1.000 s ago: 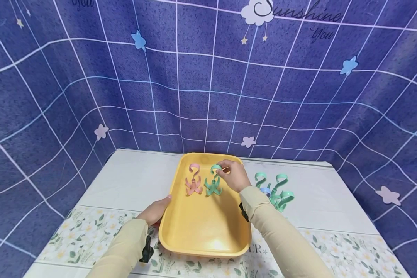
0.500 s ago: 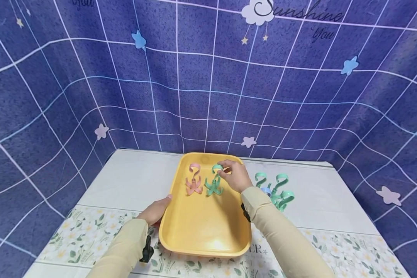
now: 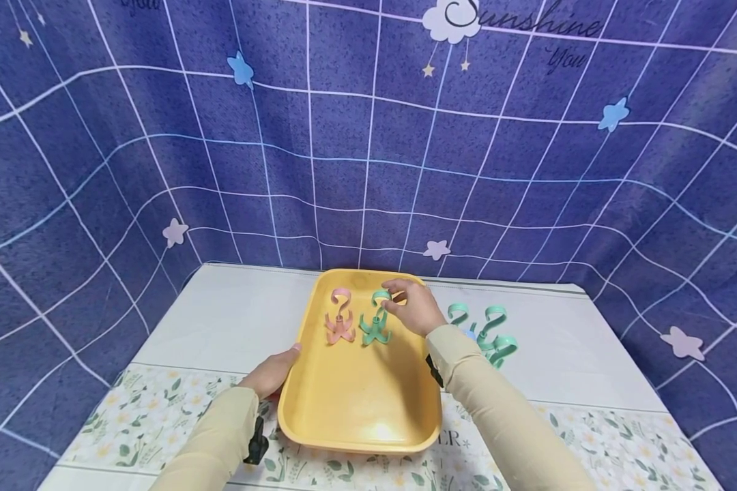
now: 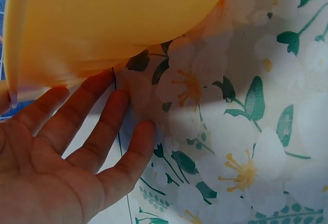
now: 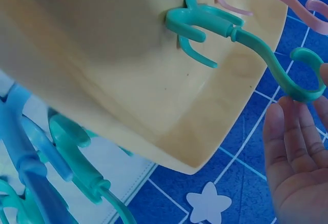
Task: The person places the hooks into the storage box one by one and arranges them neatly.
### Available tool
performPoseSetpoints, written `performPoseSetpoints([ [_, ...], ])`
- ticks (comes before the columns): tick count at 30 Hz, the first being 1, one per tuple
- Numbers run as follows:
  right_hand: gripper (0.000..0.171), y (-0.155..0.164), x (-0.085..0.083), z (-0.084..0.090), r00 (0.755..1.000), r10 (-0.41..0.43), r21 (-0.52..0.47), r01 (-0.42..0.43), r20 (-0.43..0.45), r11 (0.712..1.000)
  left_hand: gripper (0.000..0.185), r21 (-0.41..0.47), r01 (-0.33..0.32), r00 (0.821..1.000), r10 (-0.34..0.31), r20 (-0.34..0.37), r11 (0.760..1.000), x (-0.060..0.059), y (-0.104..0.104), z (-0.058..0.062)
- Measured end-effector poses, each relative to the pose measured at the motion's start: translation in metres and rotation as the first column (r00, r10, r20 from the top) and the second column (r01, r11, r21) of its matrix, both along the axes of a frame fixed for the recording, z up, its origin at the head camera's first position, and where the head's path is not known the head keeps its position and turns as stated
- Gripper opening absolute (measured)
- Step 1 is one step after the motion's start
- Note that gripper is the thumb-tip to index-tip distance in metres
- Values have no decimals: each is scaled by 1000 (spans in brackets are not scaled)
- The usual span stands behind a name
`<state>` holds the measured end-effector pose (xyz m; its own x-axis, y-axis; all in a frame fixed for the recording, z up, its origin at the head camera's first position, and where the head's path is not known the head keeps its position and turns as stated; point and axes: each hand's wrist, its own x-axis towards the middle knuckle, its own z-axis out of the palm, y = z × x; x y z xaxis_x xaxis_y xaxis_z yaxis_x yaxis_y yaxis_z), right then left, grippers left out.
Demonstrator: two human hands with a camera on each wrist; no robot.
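A yellow tray (image 3: 356, 402) lies on the table in front of me. At its far end a pink hook (image 3: 339, 319) and a green hook (image 3: 376, 320) stand upright on their claw feet. My right hand (image 3: 399, 303) pinches the curved top of the green hook (image 5: 241, 34), and the pink hook (image 5: 307, 14) shows just beyond it. My left hand (image 3: 276, 372) rests at the tray's left rim, thumb on the edge. In the left wrist view its straight fingers (image 4: 102, 126) lie under the tray (image 4: 113, 19).
Several green hooks and a blue one (image 3: 488, 334) lie in a heap on the table right of the tray, close to my right sleeve. A floral cloth (image 3: 160, 409) covers the near table. A blue grid backdrop (image 3: 368, 170) closes off the back and sides.
The view has shifted slightly. Both hands and the two hooks in the tray keep their places.
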<state>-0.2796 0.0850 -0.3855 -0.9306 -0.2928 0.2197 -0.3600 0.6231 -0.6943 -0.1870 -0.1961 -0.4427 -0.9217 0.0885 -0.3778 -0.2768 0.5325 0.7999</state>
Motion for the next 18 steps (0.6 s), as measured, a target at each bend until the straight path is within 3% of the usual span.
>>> performPoseSetpoints([
  [18, 36, 9, 0, 16, 1000, 7, 80, -8, 3, 997, 63, 5, -2, 1000, 2, 4, 1000, -1, 0, 0],
])
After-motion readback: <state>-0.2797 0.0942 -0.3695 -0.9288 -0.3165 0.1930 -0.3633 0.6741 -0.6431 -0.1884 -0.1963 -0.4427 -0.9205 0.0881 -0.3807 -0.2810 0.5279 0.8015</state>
